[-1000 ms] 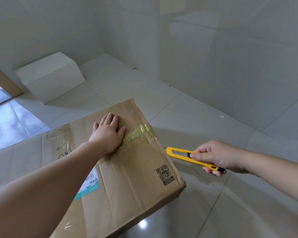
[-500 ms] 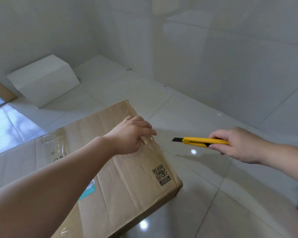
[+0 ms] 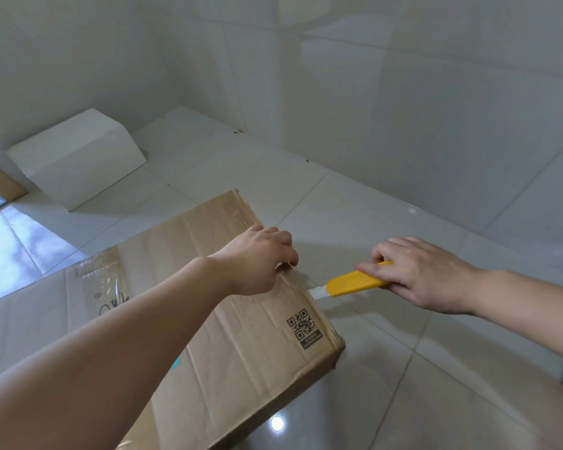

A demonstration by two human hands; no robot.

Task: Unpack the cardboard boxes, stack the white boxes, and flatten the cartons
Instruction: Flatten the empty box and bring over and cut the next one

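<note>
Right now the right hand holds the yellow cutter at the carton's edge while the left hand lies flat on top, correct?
Not quite: in the head view the left hand is curled, pinching the tape at the carton edge. The right hand does hold the yellow cutter there.

The person's left forearm is covering much of the top of the brown cardboard carton, including most of a teal-edged label, and the carton's near end is running off the bottom edge. The curled fingers of the left hand are hiding the tape at the carton's far right edge, so their grip is not showing. The right hand is masking the rear of the yellow plastic utility knife, whose pale blade tip is blurring against the carton's edge.
</note>
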